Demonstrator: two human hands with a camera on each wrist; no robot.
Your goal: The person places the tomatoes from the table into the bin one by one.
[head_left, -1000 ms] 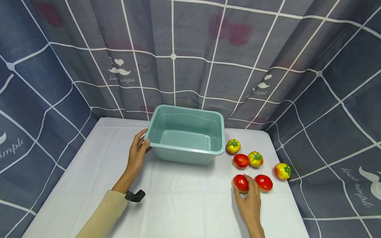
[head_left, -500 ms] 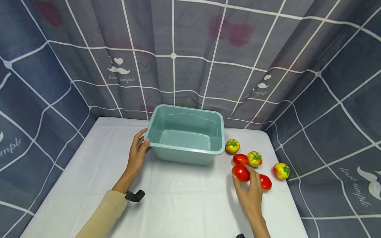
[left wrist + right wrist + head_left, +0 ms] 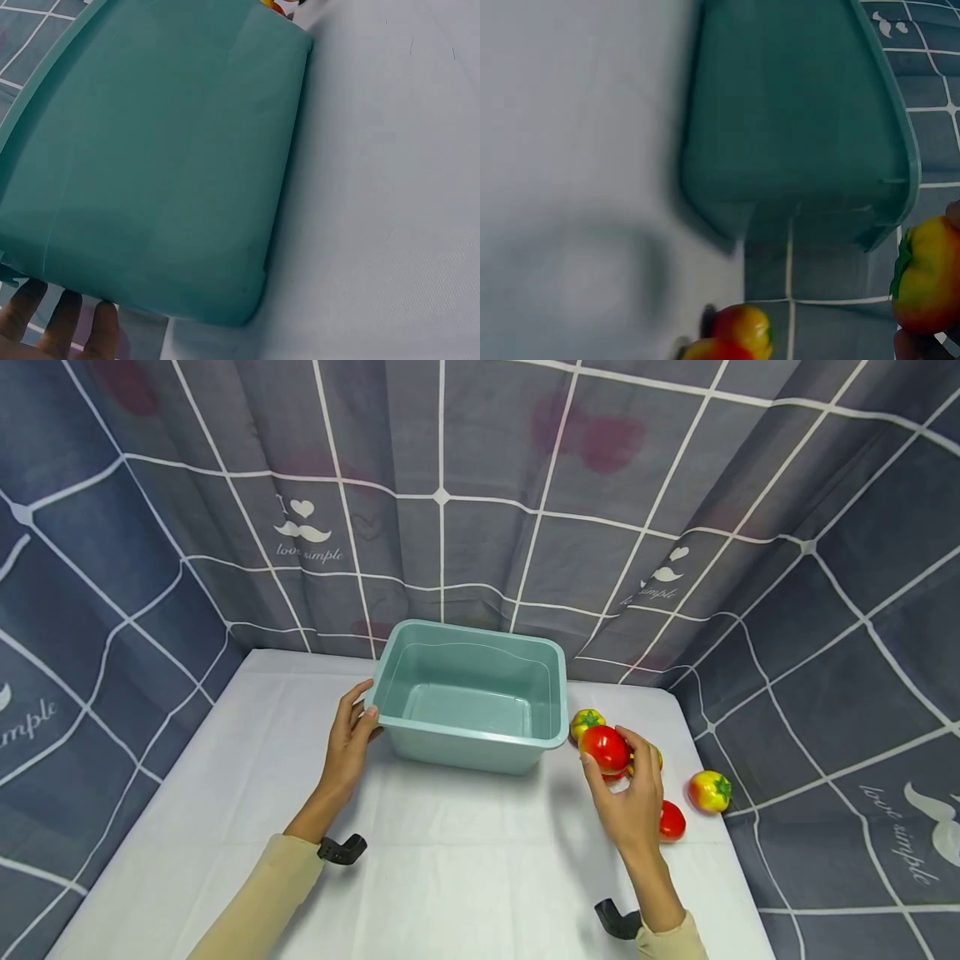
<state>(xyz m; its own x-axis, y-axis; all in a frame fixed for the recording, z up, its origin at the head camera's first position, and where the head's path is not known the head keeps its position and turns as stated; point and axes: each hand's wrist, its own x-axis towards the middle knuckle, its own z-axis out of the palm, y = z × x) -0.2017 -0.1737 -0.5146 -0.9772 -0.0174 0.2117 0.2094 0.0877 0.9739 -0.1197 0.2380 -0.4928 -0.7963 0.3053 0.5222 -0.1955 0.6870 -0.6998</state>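
A pale green plastic bin (image 3: 459, 739) stands at the back middle of the white table. My left hand (image 3: 347, 735) grips its left rim, thumb at the front corner; its fingers (image 3: 64, 319) show at the bin's edge in the left wrist view. My right hand (image 3: 630, 789) holds a glossy red tomato (image 3: 604, 748) between thumb and fingers, raised over the other fruit to the right of the bin. In the right wrist view, the held tomato (image 3: 928, 277) shows its yellow side and green leafy top.
Below the held one, a red tomato and a yellow one are partly hidden. A yellow tomato (image 3: 587, 722) lies by the bin's right side; a red one (image 3: 672, 822) and a yellow-red one (image 3: 708, 792) lie farther right. Grey checked curtain (image 3: 480, 552) encloses the table.
My right hand has lifted the red tomato from the table and carried it away from me, above the other tomatoes. The left hand keeps its grip on the bin.
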